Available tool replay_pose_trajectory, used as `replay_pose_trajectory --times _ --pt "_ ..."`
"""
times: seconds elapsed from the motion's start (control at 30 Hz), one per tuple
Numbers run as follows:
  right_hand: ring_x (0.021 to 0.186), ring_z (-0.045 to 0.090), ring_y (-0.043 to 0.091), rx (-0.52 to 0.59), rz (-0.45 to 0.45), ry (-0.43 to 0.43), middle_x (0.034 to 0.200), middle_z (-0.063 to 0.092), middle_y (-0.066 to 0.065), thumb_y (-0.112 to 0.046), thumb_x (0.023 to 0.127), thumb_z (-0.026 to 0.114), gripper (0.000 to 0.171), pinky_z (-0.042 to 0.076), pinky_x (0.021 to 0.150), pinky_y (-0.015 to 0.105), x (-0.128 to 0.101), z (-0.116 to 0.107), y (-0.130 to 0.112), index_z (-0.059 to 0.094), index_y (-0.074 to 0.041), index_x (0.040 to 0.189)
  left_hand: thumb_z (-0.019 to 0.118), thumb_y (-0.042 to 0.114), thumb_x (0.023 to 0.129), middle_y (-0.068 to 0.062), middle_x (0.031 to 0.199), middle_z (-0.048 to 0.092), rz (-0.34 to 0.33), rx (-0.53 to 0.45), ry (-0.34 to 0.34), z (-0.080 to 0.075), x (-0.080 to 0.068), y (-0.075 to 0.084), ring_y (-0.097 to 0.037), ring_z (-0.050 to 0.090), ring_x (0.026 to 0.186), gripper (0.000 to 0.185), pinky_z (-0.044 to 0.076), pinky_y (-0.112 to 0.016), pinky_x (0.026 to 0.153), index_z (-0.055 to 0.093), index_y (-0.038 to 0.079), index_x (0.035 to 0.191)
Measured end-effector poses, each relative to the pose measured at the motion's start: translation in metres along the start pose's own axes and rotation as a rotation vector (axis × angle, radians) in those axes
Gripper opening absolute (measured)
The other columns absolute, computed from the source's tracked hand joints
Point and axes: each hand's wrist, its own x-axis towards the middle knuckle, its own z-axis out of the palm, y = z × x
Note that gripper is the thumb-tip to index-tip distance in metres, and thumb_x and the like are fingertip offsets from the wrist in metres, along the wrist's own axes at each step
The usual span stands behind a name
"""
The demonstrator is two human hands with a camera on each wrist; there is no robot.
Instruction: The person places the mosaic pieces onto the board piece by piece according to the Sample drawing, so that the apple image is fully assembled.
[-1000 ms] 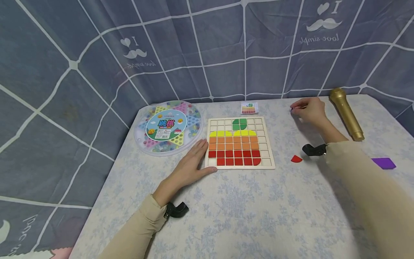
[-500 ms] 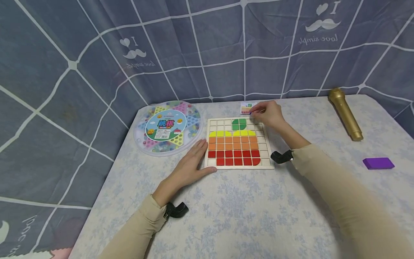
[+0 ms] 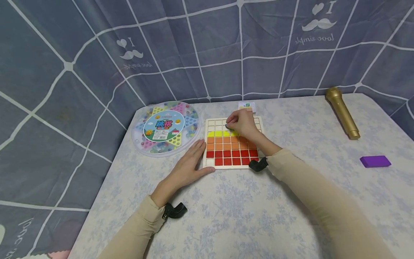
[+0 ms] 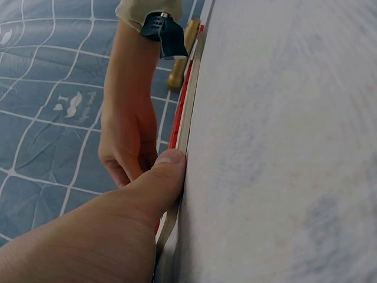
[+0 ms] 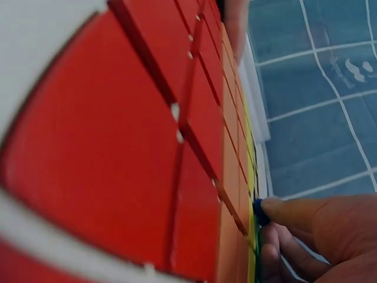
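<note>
The bench (image 3: pixel 291 201), under a pale flowered cloth, has broad bare room in front of both hands and to the right of the right grip; a grey gridded curtain (image 3: pixel 194 54) closes the far edge behind them. 1 round clear case of marbles (image 3: pixel 164 128) lies just left of the left grip. 1 square wooden puzzle board (image 3: pixel 231 143) lies between the 2 hands, its grid filled with rows of red, orange and yellow tiles. The left hand (image 3: pixel 189 166) rests flat and released, thumb against the board's left edge. The right hand (image 3: pixel 242 124) is over the board's upper rows, its grip pinching 1 small dark green piece (image 3: pixel 229 126), rounded on one side. Far right of it lie 1 gold microphone (image 3: pixel 342 112) and 1 purple block (image 3: pixel 375 161); 1 small picture card (image 3: pixel 247 106) sits just beyond.
</note>
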Motion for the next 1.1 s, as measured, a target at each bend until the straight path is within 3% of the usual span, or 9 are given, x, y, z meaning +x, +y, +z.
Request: replay_pose_trajectory --times 0.3,0.73,1.1 --pt "0.082 0.07 0.03 -0.07 -0.032 0.019 0.085 0.077 0.017 -0.006 0.094 0.079 0.007 0.054 0.081 0.041 -0.003 0.006 -0.007 0.081 0.001 0.093 0.074 0.054 0.096 -0.013 0.176 0.02 -0.012 -0.001 -0.003 0.001 0.002 0.0 -0.029 0.013 0.165 0.102 0.023 -0.053 0.13 0.023 0.001 0.166" --pt "0.088 0.072 0.03 -0.069 -0.059 -0.044 0.095 0.079 0.017 -0.006 0.098 0.074 0.011 0.059 0.085 0.042 -0.01 0.002 -0.007 0.081 0.001 0.102 0.074 0.053 0.096 -0.013 0.176 0.019 -0.014 -0.004 -0.002 0.0 -0.001 0.001 -0.029 0.013 0.165 0.101 0.024 -0.054 0.13 0.023 0.002 0.167" --pt "0.091 0.073 0.031 -0.129 -0.102 -0.112 0.097 0.079 0.016 -0.008 0.098 0.073 0.015 0.055 0.088 0.046 -0.031 -0.045 -0.001 0.08 0.001 0.106 0.074 0.053 0.096 -0.014 0.176 0.019 -0.014 0.002 -0.001 0.0 0.0 0.002 -0.03 0.013 0.165 0.101 0.022 -0.054 0.13 0.023 0.001 0.167"
